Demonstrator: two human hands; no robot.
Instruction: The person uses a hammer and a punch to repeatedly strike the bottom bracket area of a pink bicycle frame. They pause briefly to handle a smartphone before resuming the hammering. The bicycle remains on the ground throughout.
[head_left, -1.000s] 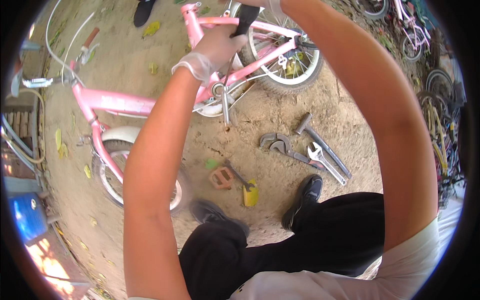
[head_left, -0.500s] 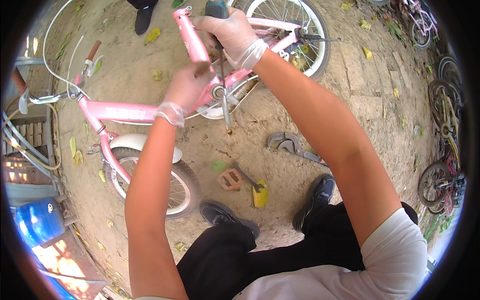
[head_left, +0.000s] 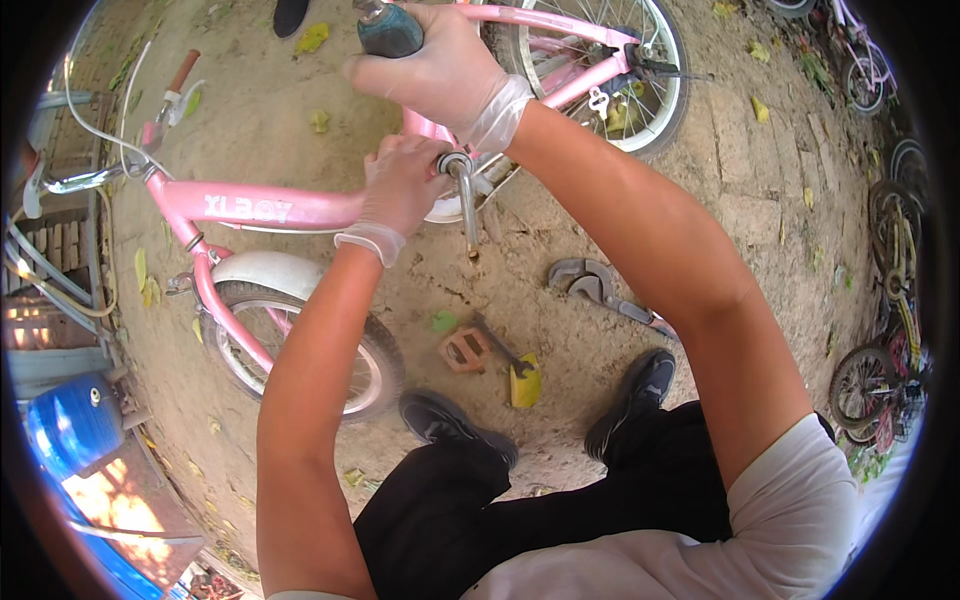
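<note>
- Pink small-wheeled bicycle [head_left: 275, 204] on dirt, ahead of the person's shoes.
- Right hand [head_left: 435, 75]: gloved, wrapped around teal-handled tool [head_left: 392, 33]; shaft hidden.
- Left hand [head_left: 402, 182]: gloved, fingers narrowed at crank axle [head_left: 453, 162]; can't tell if gripping.
- Change: left shifted from frame tube to axle; both hands now seem to work around the crank.
- Nearby ground: orange pedal [head_left: 466, 350], open-end wrench [head_left: 500, 342], hook-jaw wrench [head_left: 600, 288].

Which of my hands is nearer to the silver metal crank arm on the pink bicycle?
Left. Your gloved left hand is close beside the upper end of that silver crank arm; your gloved right hand, gripping a dark teal tool handle, is farther off, higher in the picture.
</note>
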